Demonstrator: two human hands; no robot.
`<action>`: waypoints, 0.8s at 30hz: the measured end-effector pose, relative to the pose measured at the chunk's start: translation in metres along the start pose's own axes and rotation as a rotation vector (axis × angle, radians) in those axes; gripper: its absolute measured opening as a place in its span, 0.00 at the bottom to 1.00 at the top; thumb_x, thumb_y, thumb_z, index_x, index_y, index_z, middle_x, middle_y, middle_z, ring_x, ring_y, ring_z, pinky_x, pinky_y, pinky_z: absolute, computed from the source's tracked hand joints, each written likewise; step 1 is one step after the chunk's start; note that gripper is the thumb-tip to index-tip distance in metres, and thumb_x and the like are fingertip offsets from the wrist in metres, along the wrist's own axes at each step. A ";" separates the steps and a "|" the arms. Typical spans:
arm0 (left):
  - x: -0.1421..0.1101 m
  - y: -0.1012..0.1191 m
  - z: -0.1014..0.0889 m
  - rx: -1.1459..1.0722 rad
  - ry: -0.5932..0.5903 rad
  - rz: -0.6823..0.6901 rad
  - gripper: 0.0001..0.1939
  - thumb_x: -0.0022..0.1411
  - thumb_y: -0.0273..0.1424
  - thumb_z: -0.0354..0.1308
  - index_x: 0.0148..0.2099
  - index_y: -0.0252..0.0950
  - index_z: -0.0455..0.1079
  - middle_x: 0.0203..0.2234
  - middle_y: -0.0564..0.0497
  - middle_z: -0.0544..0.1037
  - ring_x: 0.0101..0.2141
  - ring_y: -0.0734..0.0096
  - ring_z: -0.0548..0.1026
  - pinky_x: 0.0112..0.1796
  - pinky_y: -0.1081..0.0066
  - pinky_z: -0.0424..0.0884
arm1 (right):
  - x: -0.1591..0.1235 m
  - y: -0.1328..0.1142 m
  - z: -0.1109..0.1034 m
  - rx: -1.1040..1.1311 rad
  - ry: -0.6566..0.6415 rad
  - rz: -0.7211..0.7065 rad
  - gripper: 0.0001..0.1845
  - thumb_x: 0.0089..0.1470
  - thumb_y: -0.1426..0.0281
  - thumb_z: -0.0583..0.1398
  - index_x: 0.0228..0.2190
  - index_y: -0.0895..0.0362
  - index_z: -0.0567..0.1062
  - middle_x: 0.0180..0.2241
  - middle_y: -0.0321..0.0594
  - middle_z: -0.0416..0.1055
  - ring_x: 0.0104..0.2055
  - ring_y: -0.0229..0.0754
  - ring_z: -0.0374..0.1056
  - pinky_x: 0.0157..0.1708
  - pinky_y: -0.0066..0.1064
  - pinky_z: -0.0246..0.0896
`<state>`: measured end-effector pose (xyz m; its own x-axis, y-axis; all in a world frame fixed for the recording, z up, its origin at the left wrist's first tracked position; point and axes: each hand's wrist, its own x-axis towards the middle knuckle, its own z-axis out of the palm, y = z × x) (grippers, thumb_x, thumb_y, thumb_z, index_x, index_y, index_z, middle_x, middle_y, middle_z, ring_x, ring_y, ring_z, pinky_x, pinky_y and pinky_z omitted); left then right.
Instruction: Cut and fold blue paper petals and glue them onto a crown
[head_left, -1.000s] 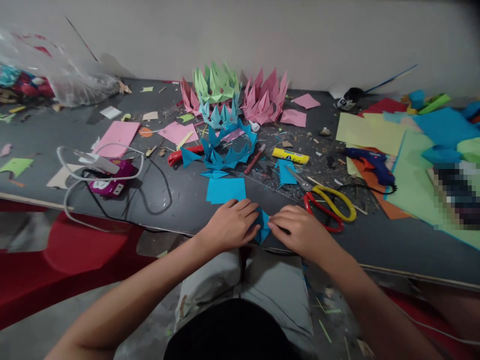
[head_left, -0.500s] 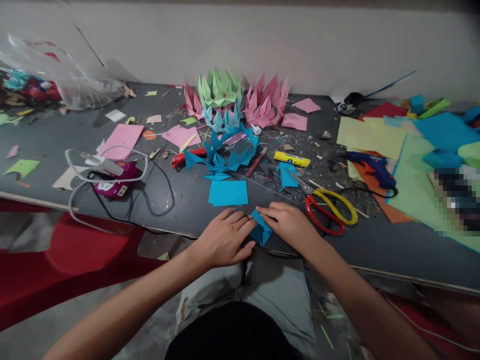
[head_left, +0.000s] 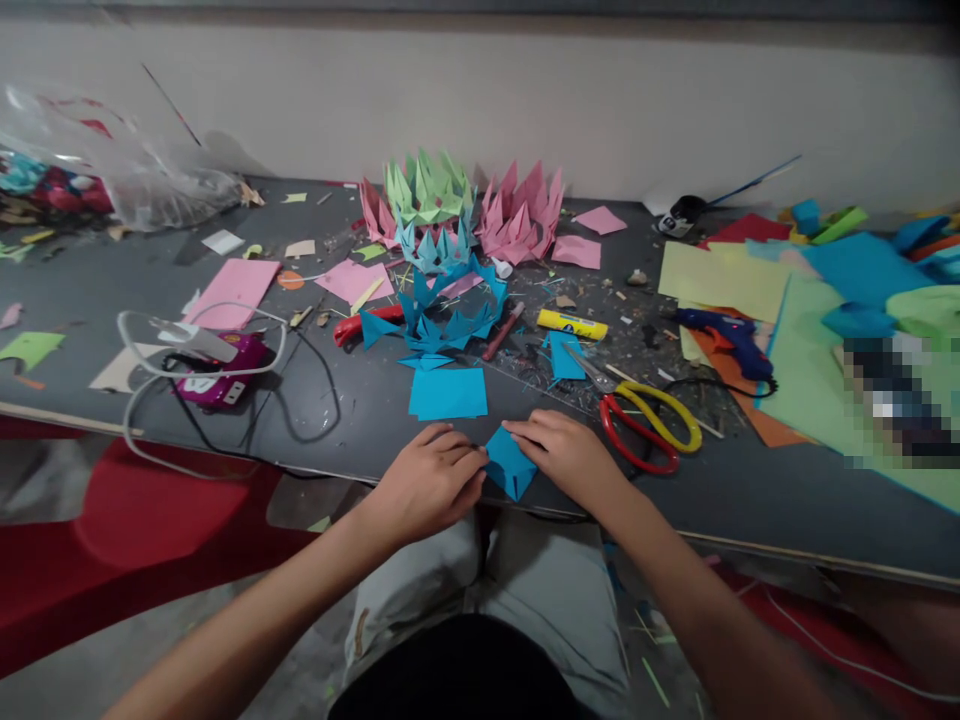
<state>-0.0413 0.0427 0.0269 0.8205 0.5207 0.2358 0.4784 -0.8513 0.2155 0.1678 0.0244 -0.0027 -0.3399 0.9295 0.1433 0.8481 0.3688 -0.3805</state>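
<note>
Paper [head_left: 511,464] nr front of tbl [head_left: 750,490], scissors [head_left: 606,388] to R, crowns [head_left: 435,245] behind

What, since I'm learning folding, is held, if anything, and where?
A folded blue paper: left hand at its left corner, right hand along its upper-right edge.

Right up at the near edge of the dark table [head_left: 720,490] it's the small folded blue paper [head_left: 510,463], lying roughly flat and set cornerwise, one point aimed at the person's lap, folded flaps showing on its lower half.
</note>
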 end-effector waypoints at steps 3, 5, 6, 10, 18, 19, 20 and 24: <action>0.011 -0.003 0.002 0.008 -0.041 -0.031 0.08 0.62 0.29 0.49 0.38 0.35 0.69 0.27 0.50 0.76 0.32 0.68 0.74 0.39 0.66 0.66 | -0.002 0.002 -0.007 0.144 0.025 0.032 0.16 0.59 0.70 0.50 0.45 0.55 0.72 0.34 0.42 0.72 0.38 0.42 0.69 0.38 0.32 0.64; 0.022 -0.005 0.004 -0.007 -0.084 -0.058 0.07 0.62 0.29 0.51 0.41 0.35 0.68 0.29 0.50 0.77 0.33 0.68 0.74 0.38 0.66 0.66 | -0.006 0.003 -0.016 0.272 0.028 0.106 0.15 0.60 0.68 0.49 0.45 0.55 0.70 0.37 0.42 0.72 0.39 0.41 0.69 0.37 0.31 0.65; 0.027 -0.005 0.005 -0.018 -0.113 -0.076 0.08 0.61 0.28 0.51 0.43 0.35 0.68 0.31 0.50 0.77 0.33 0.67 0.74 0.38 0.66 0.66 | -0.009 0.002 -0.020 0.310 0.009 0.158 0.15 0.59 0.65 0.51 0.44 0.55 0.70 0.36 0.42 0.71 0.37 0.41 0.69 0.35 0.31 0.65; 0.041 -0.007 0.008 -0.047 -0.216 -0.115 0.13 0.60 0.27 0.53 0.48 0.36 0.67 0.35 0.49 0.76 0.37 0.65 0.74 0.38 0.66 0.67 | -0.022 -0.006 -0.026 0.237 -0.098 0.305 0.19 0.44 0.60 0.64 0.37 0.56 0.70 0.31 0.39 0.69 0.32 0.43 0.68 0.29 0.32 0.65; 0.055 -0.014 -0.002 -0.187 -0.309 -0.092 0.12 0.58 0.30 0.55 0.45 0.34 0.71 0.42 0.46 0.71 0.43 0.63 0.71 0.43 0.67 0.67 | -0.016 -0.003 -0.026 0.278 -0.159 0.313 0.12 0.45 0.71 0.64 0.34 0.55 0.71 0.35 0.38 0.69 0.37 0.41 0.67 0.33 0.30 0.63; 0.055 -0.014 -0.003 -0.201 -0.316 -0.112 0.12 0.60 0.32 0.54 0.44 0.34 0.71 0.42 0.46 0.72 0.42 0.64 0.71 0.43 0.67 0.67 | -0.013 0.000 -0.028 0.289 -0.166 0.317 0.12 0.45 0.72 0.64 0.34 0.55 0.71 0.35 0.38 0.69 0.36 0.41 0.67 0.33 0.30 0.63; 0.056 -0.014 -0.003 -0.207 -0.317 -0.141 0.12 0.61 0.33 0.53 0.44 0.34 0.71 0.40 0.46 0.72 0.41 0.64 0.71 0.41 0.68 0.67 | -0.010 0.003 -0.029 0.298 -0.169 0.318 0.12 0.45 0.72 0.64 0.35 0.55 0.71 0.35 0.39 0.69 0.36 0.40 0.67 0.32 0.30 0.63; 0.053 -0.010 0.001 -0.198 -0.281 -0.335 0.10 0.62 0.30 0.51 0.44 0.35 0.70 0.39 0.47 0.74 0.40 0.64 0.72 0.37 0.70 0.68 | 0.001 0.013 -0.027 0.314 -0.111 0.314 0.12 0.46 0.74 0.62 0.36 0.56 0.72 0.35 0.40 0.69 0.34 0.40 0.67 0.33 0.31 0.63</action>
<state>-0.0020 0.0784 0.0363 0.6971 0.7037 -0.1373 0.6847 -0.5967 0.4185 0.1894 0.0305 0.0173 -0.1420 0.9831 -0.1153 0.7583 0.0332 -0.6511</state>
